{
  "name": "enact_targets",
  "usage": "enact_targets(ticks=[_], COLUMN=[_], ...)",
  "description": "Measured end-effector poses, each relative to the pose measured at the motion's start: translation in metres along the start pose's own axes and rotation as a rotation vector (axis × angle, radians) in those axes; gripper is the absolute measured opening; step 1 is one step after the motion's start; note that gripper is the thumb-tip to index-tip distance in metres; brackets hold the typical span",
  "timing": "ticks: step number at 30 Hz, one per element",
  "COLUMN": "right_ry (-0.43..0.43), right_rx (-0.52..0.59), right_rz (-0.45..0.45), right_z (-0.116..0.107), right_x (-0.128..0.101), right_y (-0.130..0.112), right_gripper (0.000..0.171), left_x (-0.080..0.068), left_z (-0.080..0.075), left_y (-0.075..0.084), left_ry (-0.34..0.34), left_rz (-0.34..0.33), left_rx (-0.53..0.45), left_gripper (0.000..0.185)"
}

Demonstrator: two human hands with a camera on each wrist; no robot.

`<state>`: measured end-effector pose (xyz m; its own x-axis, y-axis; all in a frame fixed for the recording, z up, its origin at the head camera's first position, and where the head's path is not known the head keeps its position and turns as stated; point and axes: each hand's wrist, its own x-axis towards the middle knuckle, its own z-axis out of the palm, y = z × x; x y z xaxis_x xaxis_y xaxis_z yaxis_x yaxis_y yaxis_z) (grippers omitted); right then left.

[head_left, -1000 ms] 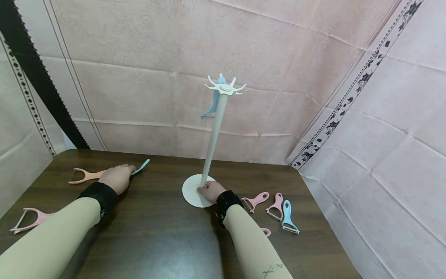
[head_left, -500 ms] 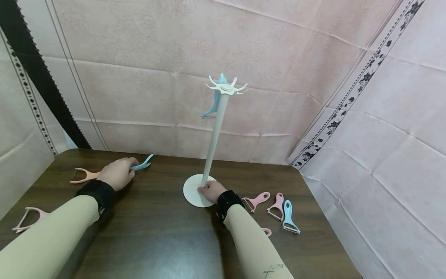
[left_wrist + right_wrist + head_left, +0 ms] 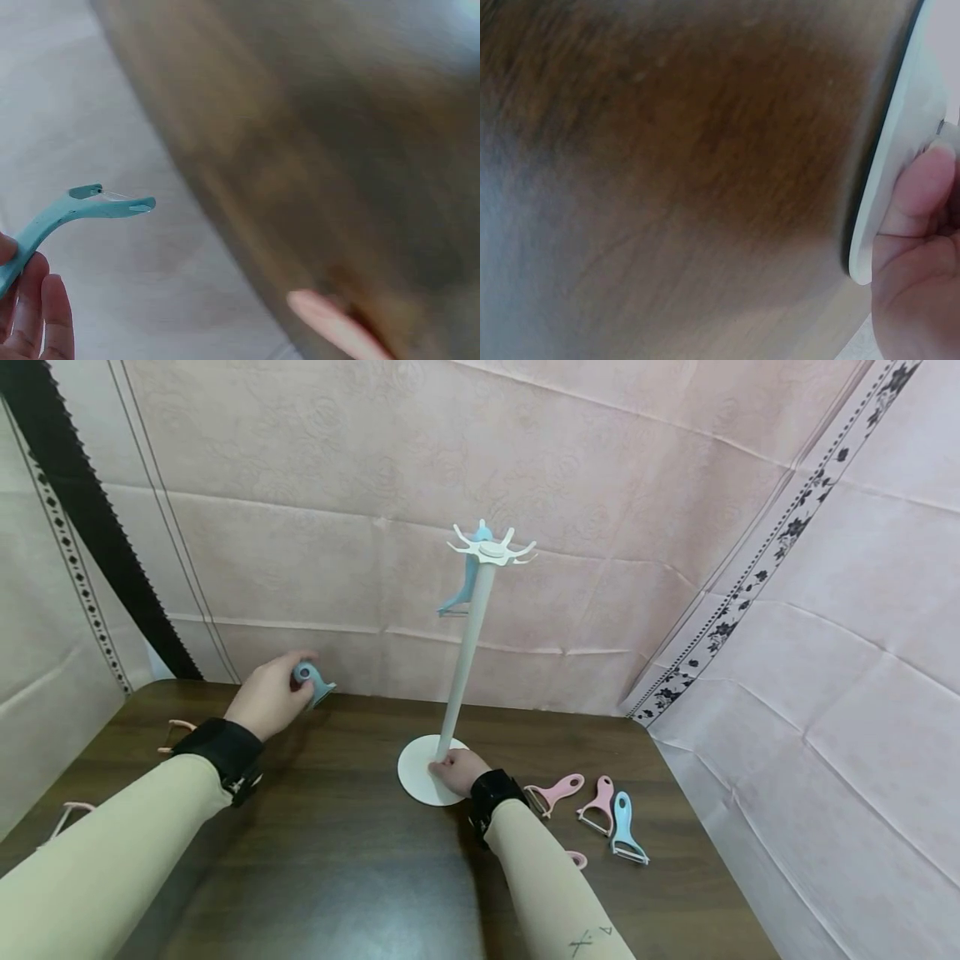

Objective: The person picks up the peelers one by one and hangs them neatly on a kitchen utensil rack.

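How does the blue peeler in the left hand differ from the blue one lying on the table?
The held peeler is raised, pinched in the left hand; the lying peeler rests on the table, untouched. In the head view, the left hand partly covers the held peeler's handle; the lying peeler shows whole. Both are blue with forked heads.

I can make out no brand, label or number from where I sit. The only signs I can pick out are drawn in thin dark lines on the right sleeve (image 3: 551, 885) in my head view, near the lower edge: an X-like mark (image 3: 581, 944) with small strokes about it, and just beside it a small triangle-like mark (image 3: 605, 931). I cannot read either as a word.
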<state>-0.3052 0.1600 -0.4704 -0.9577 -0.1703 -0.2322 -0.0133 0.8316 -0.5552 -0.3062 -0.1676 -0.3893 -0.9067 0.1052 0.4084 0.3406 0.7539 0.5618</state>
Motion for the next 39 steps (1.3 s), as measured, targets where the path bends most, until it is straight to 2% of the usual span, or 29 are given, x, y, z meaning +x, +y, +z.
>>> enact_targets(ticks=[6,12,18,26,31,34,39], right_ry=[0.004,0.01,0.014,0.013,0.022,0.019,0.029], right_rx=[-0.008,-0.01,-0.006,-0.05,-0.109,-0.143,-0.187], right_rz=[-0.001,-0.019,-0.021,0.026,0.072,0.09,0.069], right_z=[-0.001,-0.003,0.0,0.002,0.006,0.008,0.007], right_x=[-0.004,-0.008,-0.003,-0.001,-0.003,-0.003,-0.002], right_y=[-0.003,-0.005,0.0,-0.006,-0.013,-0.014,-0.013], right_gripper=[0.037,0.037,0.037,0.028,0.034,0.036,0.036], left_x=[0.014,0.028,0.039,0.05,0.062,0.066,0.072], left_z=[-0.012,-0.019,-0.025,-0.034,-0.039,-0.042,-0.047], left_y=[0.03,0.064,0.099,0.134,0.152,0.164,0.186], left_ry=[0.076,0.101,0.13,0.192,0.239,0.266,0.283], left_rz=[0.026,0.046,0.117,0.199,0.238,0.244,0.243], left_rx=[-0.107,-0.203,-0.285,-0.307,-0.329,-0.356,-0.413], left_gripper=[0.044,0.039,0.033,0.033,0.034,0.033,0.031])
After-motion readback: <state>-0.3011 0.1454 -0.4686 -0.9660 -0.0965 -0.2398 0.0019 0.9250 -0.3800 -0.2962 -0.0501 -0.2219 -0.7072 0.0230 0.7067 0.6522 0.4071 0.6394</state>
